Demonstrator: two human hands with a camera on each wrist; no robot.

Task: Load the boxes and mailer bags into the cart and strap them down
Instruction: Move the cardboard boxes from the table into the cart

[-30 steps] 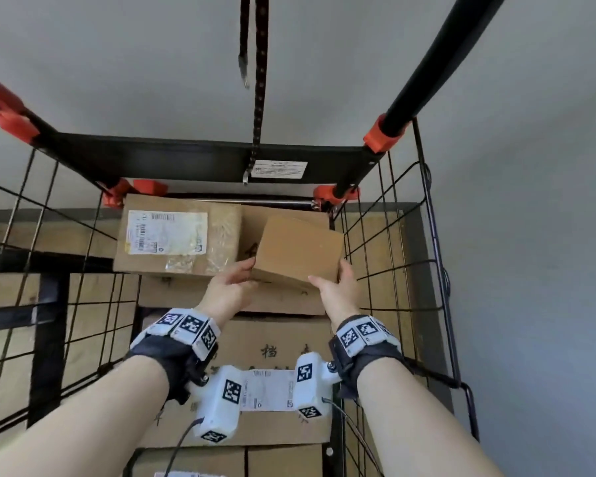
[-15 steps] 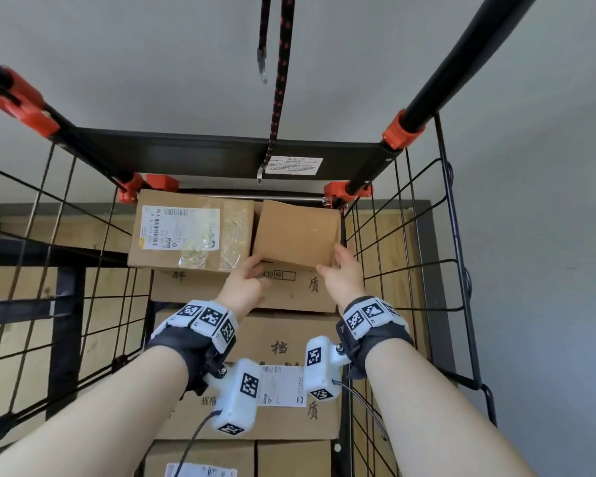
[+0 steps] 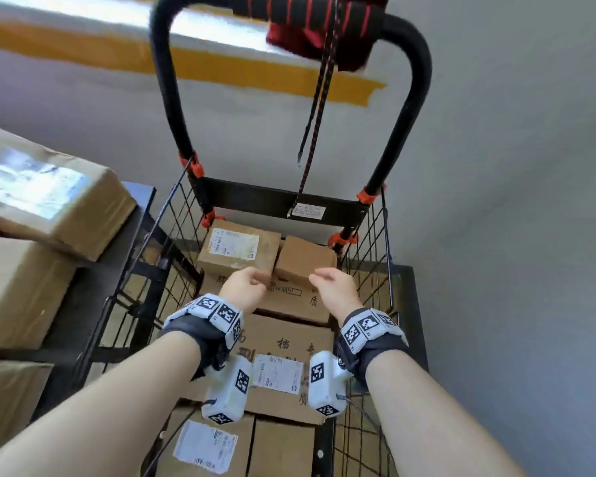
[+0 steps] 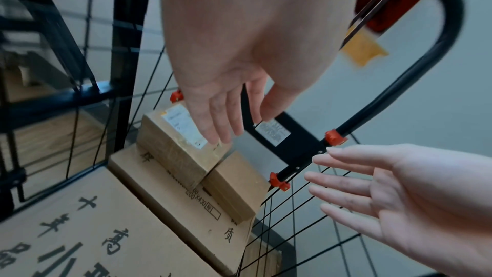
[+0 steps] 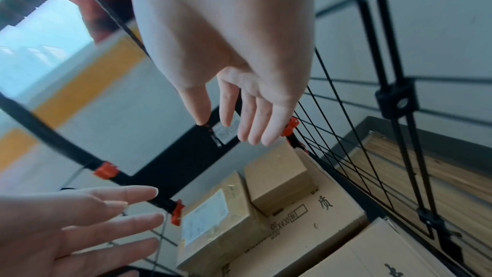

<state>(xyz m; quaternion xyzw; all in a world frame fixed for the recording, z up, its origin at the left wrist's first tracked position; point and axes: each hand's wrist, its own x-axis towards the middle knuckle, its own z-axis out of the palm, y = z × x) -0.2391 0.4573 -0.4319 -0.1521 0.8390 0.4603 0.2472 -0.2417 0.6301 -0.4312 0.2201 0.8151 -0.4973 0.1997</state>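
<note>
A small plain cardboard box [image 3: 305, 258] lies at the far right of the wire cart [image 3: 376, 235], tight against a labelled box [image 3: 238, 247]. Both rest on larger printed cartons [image 3: 289, 335]. My left hand [image 3: 252, 282] and right hand [image 3: 327, 278] hover just in front of the small box, fingers relaxed and holding nothing. In the left wrist view the left hand [image 4: 234, 127] hangs open above the labelled box [image 4: 175, 142] and small box [image 4: 234, 186]. In the right wrist view the right hand [image 5: 234, 132] is spread above the small box [image 5: 277, 174]. A black-and-red bungee strap [image 3: 319, 108] dangles from the cart handle [image 3: 410, 98].
Several cardboard boxes [image 3: 42, 197] are stacked on a black shelf [image 3: 117, 235] to the left of the cart. A red cloth [image 3: 307, 39] is bunched on the handle. A grey wall stands behind and to the right.
Both hands set the small box down beside the labelled box and let go, then drew back open. The head view has lifted and widened, showing the cart handle.
</note>
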